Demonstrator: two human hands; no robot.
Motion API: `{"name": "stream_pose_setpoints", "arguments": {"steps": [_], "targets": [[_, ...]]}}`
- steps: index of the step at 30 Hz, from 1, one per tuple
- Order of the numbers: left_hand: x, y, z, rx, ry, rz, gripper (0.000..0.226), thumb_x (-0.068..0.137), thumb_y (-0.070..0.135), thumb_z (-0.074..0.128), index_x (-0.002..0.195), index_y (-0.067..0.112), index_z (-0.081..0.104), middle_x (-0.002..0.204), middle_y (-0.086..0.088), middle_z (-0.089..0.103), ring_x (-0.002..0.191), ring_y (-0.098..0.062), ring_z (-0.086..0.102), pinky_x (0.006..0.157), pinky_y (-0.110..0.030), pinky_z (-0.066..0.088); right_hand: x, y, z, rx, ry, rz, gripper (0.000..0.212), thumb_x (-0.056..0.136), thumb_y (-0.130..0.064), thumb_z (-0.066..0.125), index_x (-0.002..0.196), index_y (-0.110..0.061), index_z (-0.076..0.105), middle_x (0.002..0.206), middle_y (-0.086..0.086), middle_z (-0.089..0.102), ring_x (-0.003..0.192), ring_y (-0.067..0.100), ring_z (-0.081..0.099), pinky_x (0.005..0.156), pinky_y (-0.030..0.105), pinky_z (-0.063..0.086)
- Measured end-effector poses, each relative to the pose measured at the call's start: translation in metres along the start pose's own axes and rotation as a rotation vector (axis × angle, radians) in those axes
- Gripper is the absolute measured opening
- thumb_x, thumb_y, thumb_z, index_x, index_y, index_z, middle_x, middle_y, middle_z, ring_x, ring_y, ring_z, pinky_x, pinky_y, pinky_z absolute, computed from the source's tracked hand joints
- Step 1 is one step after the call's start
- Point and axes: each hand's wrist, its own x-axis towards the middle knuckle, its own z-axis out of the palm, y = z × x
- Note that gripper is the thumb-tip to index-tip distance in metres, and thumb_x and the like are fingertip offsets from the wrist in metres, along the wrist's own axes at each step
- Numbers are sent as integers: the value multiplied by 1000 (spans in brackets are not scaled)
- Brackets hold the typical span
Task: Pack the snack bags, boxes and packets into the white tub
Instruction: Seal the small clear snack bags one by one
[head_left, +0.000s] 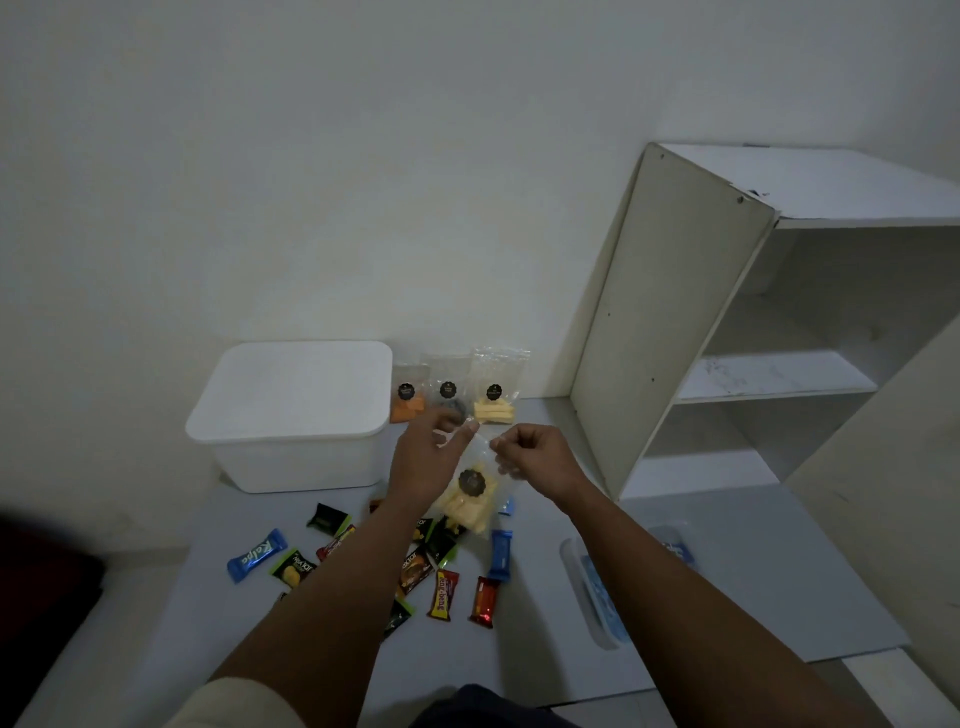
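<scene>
Both hands hold up a clear bag of pale yellow sticks (467, 506) with a black round label. My left hand (428, 460) pinches its top left corner and my right hand (530, 452) pinches its top right. The white tub (291, 415) stands at the back left with its lid on. Three more clear bags lean on the wall beside it: an orange one (408, 397), a dark one (448, 392) and a yellow one (494, 389). Several small packets lie on the grey board below my arms, among them a blue bar (256, 555), a green packet (294, 569) and a red bar (483, 601).
A white open shelf unit (727, 322) stands at the right against the wall. A clear plastic container with blue contents (602, 592) lies on the board at the right. A dark red object (41, 587) sits at the left edge.
</scene>
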Motion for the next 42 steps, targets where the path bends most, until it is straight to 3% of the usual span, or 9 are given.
{"name": "stream_pose_setpoints", "arguments": {"steps": [2, 5, 7, 13, 21, 29, 33, 39, 42], "targets": [[3, 5, 0, -37, 89, -73, 28, 90, 47, 67, 92, 20, 61, 84, 7, 64, 76, -7, 61, 70, -28, 49, 3, 1, -2, 16, 95, -7, 19, 91, -20, 74, 80, -5, 72, 75, 9, 73, 62, 12, 70, 62, 27, 53], [10, 6, 6, -152, -96, -210, 35, 92, 46, 66, 87, 11, 66, 84, -2, 72, 81, -17, 71, 81, -41, 58, 7, 4, -1, -15, 155, -39, 18, 90, -23, 75, 80, -8, 75, 77, 7, 76, 67, 15, 72, 64, 31, 56], [9, 9, 11, -301, -202, -289, 36, 93, 44, 66, 95, 8, 68, 91, -6, 76, 89, -21, 74, 84, -40, 61, 7, 5, 4, -51, 126, -101, 11, 89, -24, 76, 82, -16, 79, 75, 2, 76, 68, 14, 71, 65, 31, 55], [13, 11, 16, -401, -197, -310, 30, 96, 38, 65, 97, 8, 66, 97, -9, 76, 92, -19, 75, 83, -37, 61, 2, 7, 10, -105, 68, -224, 11, 87, -30, 78, 95, -23, 83, 83, -3, 78, 78, 17, 73, 74, 39, 61], [15, 14, 17, -435, -208, -358, 20, 96, 21, 63, 105, 3, 64, 99, -11, 75, 87, -19, 76, 82, -40, 62, 6, 11, 10, -131, 88, -198, 12, 87, -24, 79, 97, -22, 82, 84, -2, 78, 78, 19, 74, 76, 48, 61], [20, 25, 18, -403, -190, -356, 6, 94, 9, 58, 89, 6, 60, 99, -17, 72, 89, -25, 74, 77, -43, 64, 3, 8, 10, -330, 157, -279, 23, 87, -38, 77, 103, -22, 80, 94, -8, 76, 76, 4, 69, 68, 29, 59], [24, 26, 14, -416, -265, -350, 9, 99, 11, 57, 97, 3, 60, 104, -14, 71, 94, -22, 73, 75, -40, 64, 4, 5, 3, -223, 153, -244, 15, 90, -32, 75, 100, -22, 81, 89, -9, 77, 80, 5, 71, 71, 24, 57], [24, 28, 10, -333, -340, -295, 13, 101, 13, 56, 93, 5, 62, 94, -8, 73, 92, -18, 75, 76, -39, 64, 5, 5, 1, -91, 129, -127, 13, 93, -19, 70, 85, -12, 78, 78, 7, 76, 73, 21, 70, 72, 46, 59], [24, 32, 10, -313, -316, -287, 21, 98, 20, 61, 99, 0, 64, 96, -11, 74, 89, -19, 76, 73, -40, 64, 3, 1, 2, -46, 118, -121, 13, 93, -14, 68, 84, -8, 75, 80, 14, 75, 74, 26, 70, 73, 50, 59]]}}
